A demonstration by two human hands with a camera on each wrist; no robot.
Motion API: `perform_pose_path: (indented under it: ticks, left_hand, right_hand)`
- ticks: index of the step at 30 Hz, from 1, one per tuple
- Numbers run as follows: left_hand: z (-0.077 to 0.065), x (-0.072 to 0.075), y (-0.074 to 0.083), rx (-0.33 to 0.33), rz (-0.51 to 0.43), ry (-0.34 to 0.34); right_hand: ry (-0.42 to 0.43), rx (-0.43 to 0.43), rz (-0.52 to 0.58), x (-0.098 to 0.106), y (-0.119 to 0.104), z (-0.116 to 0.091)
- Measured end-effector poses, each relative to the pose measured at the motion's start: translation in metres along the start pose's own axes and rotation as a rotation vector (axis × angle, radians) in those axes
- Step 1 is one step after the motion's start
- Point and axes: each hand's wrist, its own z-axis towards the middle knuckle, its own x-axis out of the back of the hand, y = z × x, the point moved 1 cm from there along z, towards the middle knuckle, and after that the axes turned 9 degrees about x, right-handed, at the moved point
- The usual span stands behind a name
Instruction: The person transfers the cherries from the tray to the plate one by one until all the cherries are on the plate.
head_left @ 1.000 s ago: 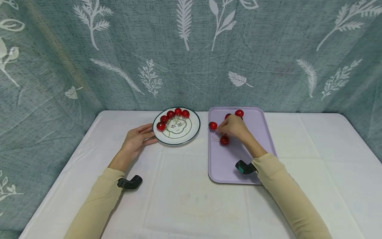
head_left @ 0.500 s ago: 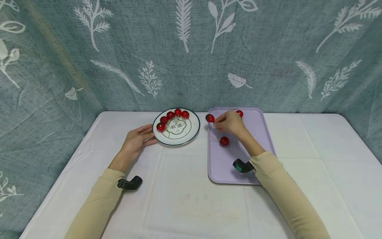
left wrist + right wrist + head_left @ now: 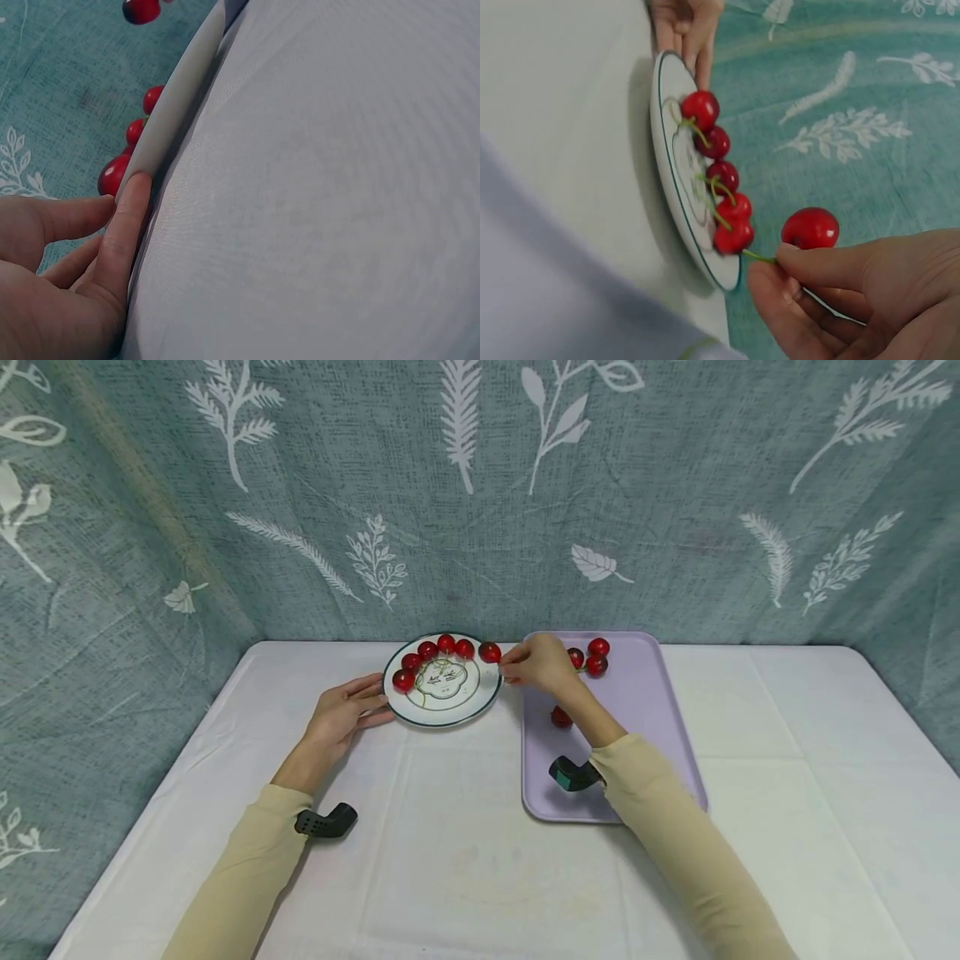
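Observation:
My right hand [image 3: 536, 662] pinches a red cherry [image 3: 490, 652] over the right rim of the white plate [image 3: 453, 714]. In the right wrist view the cherry [image 3: 810, 228] sits at the thumb and fingertips, with a green stem [image 3: 757, 256] poking out from between them. Several cherries [image 3: 721, 177] with stems curve along the plate's far left side. My left hand [image 3: 347, 708] rests at the plate's left rim, its fingers fairly straight. The left wrist view has those fingertips touching the plate's edge [image 3: 169, 120].
A lilac tray [image 3: 637, 735] lies right of the plate, under the right forearm. Toward its back is a small group of cherries [image 3: 597, 666]; another cherry [image 3: 562, 717], partly covered by the right wrist, lies nearer. A leaf-patterned teal curtain [image 3: 480, 568] hangs behind the white tablecloth [image 3: 450, 860].
My right hand has picked up a cherry from the tray and carried it left to the plate's right rim. The left hand has stayed in place.

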Motion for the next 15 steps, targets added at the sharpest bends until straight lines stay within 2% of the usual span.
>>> perform_pose_path:
  ticks: [5,15]
  left_hand:
    - [0.000,0.001,0.000,0.000,-0.011,-0.002]
    - [0.000,0.000,0.001,0.013,-0.005,0.000]
  right_hand:
    - [-0.013,0.007,0.057,-0.020,-0.004,0.009]
    - [-0.009,0.027,0.046,-0.057,-0.006,0.019]
